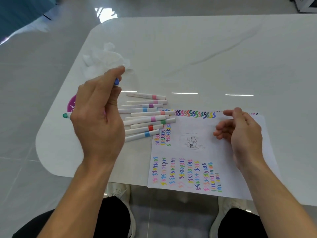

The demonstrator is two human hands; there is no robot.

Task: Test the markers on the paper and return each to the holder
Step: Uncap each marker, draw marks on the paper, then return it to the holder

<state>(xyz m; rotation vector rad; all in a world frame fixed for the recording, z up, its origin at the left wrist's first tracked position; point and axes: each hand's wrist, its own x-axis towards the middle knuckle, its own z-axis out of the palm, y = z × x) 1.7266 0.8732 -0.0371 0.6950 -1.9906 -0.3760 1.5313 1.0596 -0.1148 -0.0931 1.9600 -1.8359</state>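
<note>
My left hand (97, 117) grips two markers above the table's left side: a blue-capped marker (117, 81) shows near my fingertips and a green-capped marker (66, 115) sticks out below my palm. Behind that hand a purple round holder (72, 104) is mostly hidden. Several white markers (145, 117) with coloured bands lie side by side to the right of it. The paper (223, 152), full of coloured squiggles and a small sketch, lies in front of me. My right hand (240, 134) hovers over the paper's right part, fingers loosely curled, holding nothing.
A crumpled white tissue (106, 57) lies on the white table (205, 57) behind my left hand. The table's rounded left edge and near edge are close; my knees and white shoes show below. Grey tiled floor is at the left.
</note>
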